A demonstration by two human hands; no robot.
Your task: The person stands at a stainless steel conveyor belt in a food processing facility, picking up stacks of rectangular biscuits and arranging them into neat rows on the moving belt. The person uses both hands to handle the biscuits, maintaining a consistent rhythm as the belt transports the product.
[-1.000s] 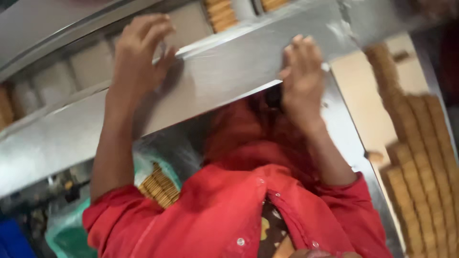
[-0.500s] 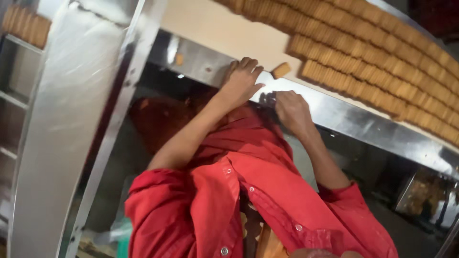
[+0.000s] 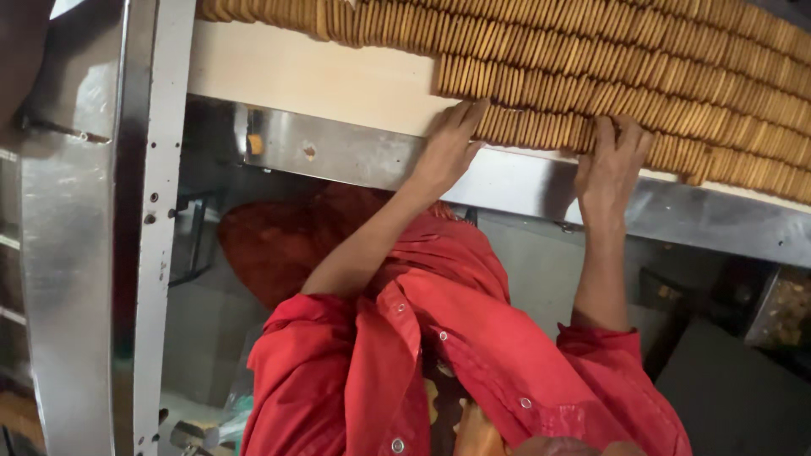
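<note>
Item: conveyor bed (image 3: 321,80), pale, steel-edged, running from 10 to 3 o'clock. Rows of upright biscuits (image 3: 642,72) are packed tight along its upper half; the nearest row is gripped, none lifted off.

Left hand (image 3: 446,152), at 12 o'clock, is laid open-fingered on the row's end; right hand (image 3: 610,165), at 2 o'clock, is pressed flat on it. Hands are held apart.

Golden-brown biscuits (image 3: 541,127) standing on edge, packed in long rows, on pale conveyor belt (image 3: 312,80)
</note>
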